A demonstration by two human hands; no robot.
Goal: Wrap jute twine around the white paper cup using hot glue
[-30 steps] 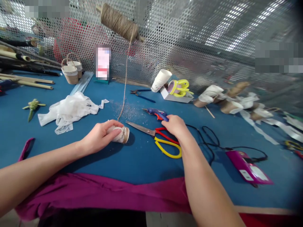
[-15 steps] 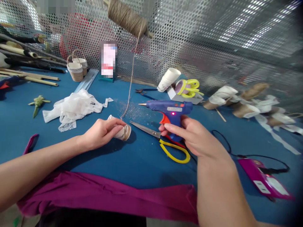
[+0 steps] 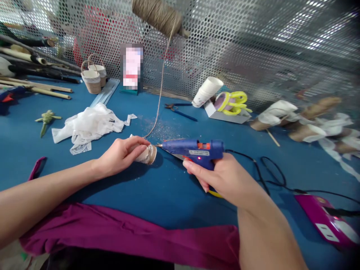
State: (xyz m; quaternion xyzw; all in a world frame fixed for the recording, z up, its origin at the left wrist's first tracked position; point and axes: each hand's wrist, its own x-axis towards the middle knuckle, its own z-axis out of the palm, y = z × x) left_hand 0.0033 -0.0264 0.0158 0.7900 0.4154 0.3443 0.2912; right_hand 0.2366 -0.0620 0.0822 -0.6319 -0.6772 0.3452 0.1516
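My left hand [image 3: 123,154] is closed around a small white paper cup [image 3: 144,156] lying on its side, with twine wound at its right end. A strand of twine [image 3: 162,82] runs from the cup up to a spool. In my right hand [image 3: 213,173] is a blue hot glue gun [image 3: 194,149] with a glowing red light. Its metal nozzle points left, right beside the twine-wrapped end of the cup; whether they touch I cannot tell. Scissors lie under the gun, mostly hidden, with a bit of yellow handle [image 3: 215,194] showing.
A twine spool [image 3: 157,17] hangs on the perforated metal screen. White lace [image 3: 94,123] is heaped at left, near small twine baskets [image 3: 92,81]. Pliers [image 3: 181,111], stacked paper cups [image 3: 208,91] and yellow-handled scissors [image 3: 234,103] lie behind. A purple power strip [image 3: 323,217] sits at right.
My right hand has brought the glue gun down and left, so its nozzle now sits by the cup's end and the gun covers the scissors. My left hand keeps its hold.
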